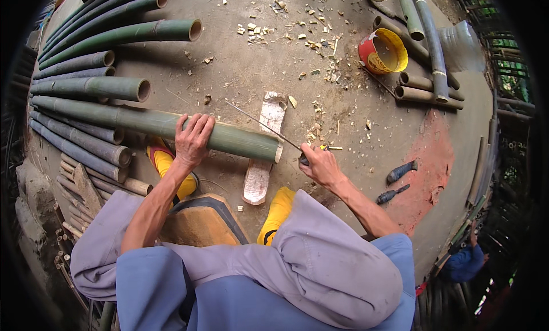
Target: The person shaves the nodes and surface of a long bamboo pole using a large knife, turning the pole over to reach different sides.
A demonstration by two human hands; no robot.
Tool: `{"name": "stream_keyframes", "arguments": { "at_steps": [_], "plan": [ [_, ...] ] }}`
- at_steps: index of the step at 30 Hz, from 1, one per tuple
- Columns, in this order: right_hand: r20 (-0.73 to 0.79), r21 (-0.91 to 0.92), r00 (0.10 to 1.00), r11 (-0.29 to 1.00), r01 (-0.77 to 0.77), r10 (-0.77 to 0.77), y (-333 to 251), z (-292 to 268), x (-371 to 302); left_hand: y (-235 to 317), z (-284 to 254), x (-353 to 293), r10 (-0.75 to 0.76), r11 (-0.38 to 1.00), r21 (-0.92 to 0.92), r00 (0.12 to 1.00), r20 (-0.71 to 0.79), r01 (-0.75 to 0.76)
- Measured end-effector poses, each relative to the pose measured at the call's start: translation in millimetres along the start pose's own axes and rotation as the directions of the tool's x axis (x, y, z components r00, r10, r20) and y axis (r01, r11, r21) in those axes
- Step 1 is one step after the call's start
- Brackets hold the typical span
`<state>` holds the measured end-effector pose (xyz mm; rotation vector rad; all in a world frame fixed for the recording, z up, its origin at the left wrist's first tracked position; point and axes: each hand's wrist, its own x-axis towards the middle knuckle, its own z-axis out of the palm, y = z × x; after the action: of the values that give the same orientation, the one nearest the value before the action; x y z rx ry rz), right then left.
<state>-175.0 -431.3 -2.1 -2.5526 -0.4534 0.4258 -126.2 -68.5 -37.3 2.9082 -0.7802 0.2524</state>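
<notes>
A thick green bamboo pole (246, 141) runs from the left toward the middle, its end resting across a pale, rough-hewn wooden block (257, 181). A pale cut strip shows along the pole's far upper edge near that end. My left hand (194, 139) is closed over the pole, fingers bent across its top. Beside the pole's end, my right hand (322, 166) grips the dark handle of a long thin blade (260, 123). The blade slants up and left over the pole, seen nearly edge-on, so I cannot tell whether it is a knife or a saw.
Several green bamboo poles (123, 42) lie at the left. A red and yellow bucket (392, 52) stands at the far right near more poles (429, 96). Two dark-handled tools (401, 172) lie at the right. Chips (254, 32) litter the floor. A wooden seat (200, 222) is below me.
</notes>
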Motion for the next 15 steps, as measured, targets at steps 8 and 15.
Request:
{"name": "stream_keyframes", "arguments": {
  "at_steps": [8, 15],
  "plan": [
    [-0.251, 0.297, 0.954, 0.925, 0.236, -0.163, 0, 0, 0, -12, -9, 46, 0.068, 0.98, -0.188, 0.763, 0.643, 0.071],
    [0.178, 0.009, 0.97, 0.986, -0.167, 0.163, 0, -1, 1, -1, -4, 25, 0.08, 0.993, -0.114, 0.897, 0.434, -0.034]
  ]
}}
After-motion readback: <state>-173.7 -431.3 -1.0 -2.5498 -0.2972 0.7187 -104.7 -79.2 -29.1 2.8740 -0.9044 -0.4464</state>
